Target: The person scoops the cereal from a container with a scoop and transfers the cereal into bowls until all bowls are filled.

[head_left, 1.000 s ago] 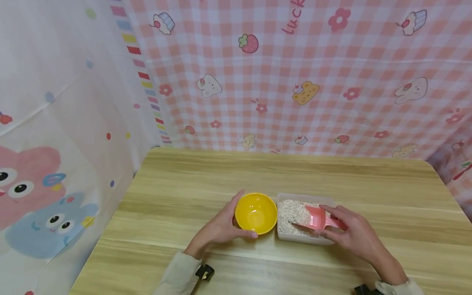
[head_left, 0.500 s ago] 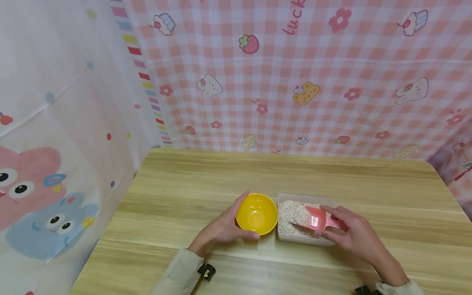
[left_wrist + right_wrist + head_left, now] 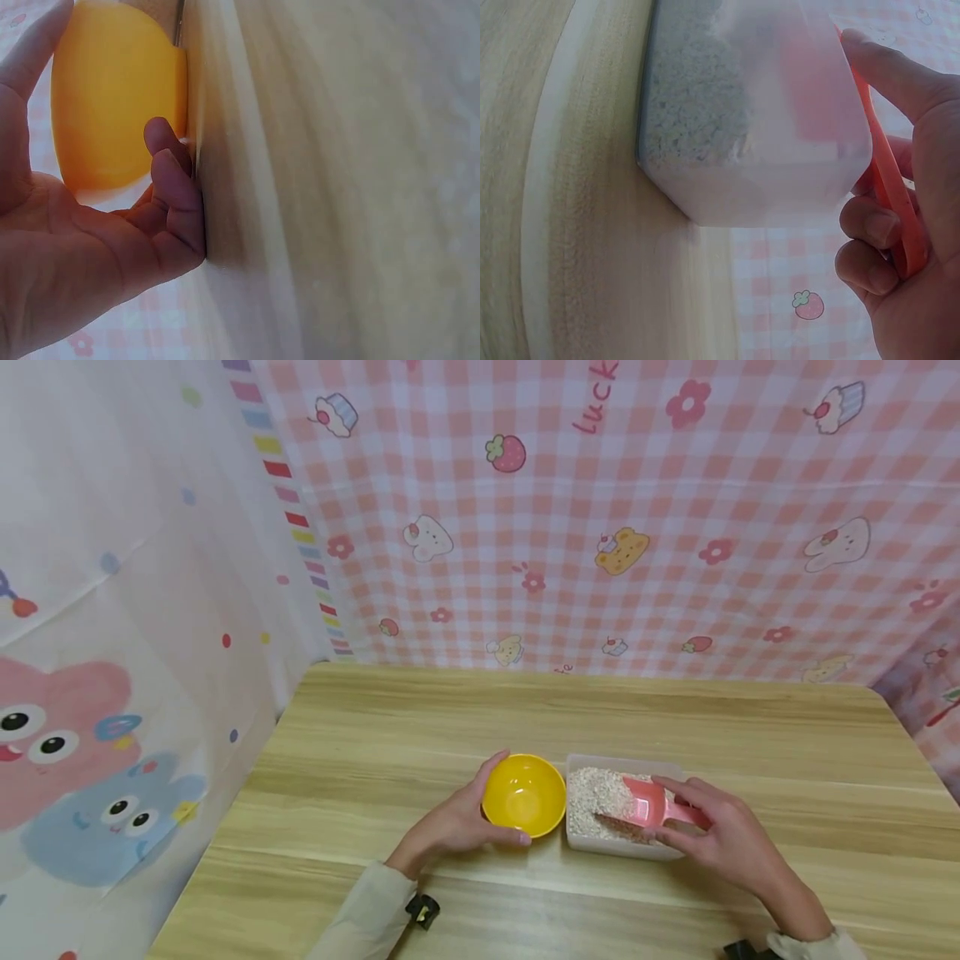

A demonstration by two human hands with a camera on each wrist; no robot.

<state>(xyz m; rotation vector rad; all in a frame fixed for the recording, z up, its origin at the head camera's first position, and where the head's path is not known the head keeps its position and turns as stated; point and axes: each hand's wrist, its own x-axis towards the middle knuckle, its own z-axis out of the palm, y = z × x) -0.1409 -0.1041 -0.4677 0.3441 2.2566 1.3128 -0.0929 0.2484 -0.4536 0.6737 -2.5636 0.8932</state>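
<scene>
An empty yellow bowl (image 3: 523, 794) stands on the wooden table (image 3: 420, 718). My left hand (image 3: 457, 820) cups its left side, thumb at the near rim; in the left wrist view the fingers curl round the yellow bowl (image 3: 112, 97). Right of it sits a clear plastic tub (image 3: 600, 846) filled with pale grain (image 3: 592, 793). My right hand (image 3: 720, 839) holds the handle of a pink scoop (image 3: 645, 802), whose mouth is dug into the grain. From the right wrist, the scoop handle (image 3: 889, 202) is pinched between thumb and fingers beside the tub (image 3: 757, 165).
A pink checked cloth (image 3: 600, 510) hangs behind the table, and a white cartoon-print cloth (image 3: 112, 652) hangs on the left. Bare tabletop lies beyond the bowl and tub and to the right, up to the rounded far-right corner (image 3: 877, 693).
Both hands keep their holds. The scoop has shifted only slightly in the grain; the view has drifted a little.
</scene>
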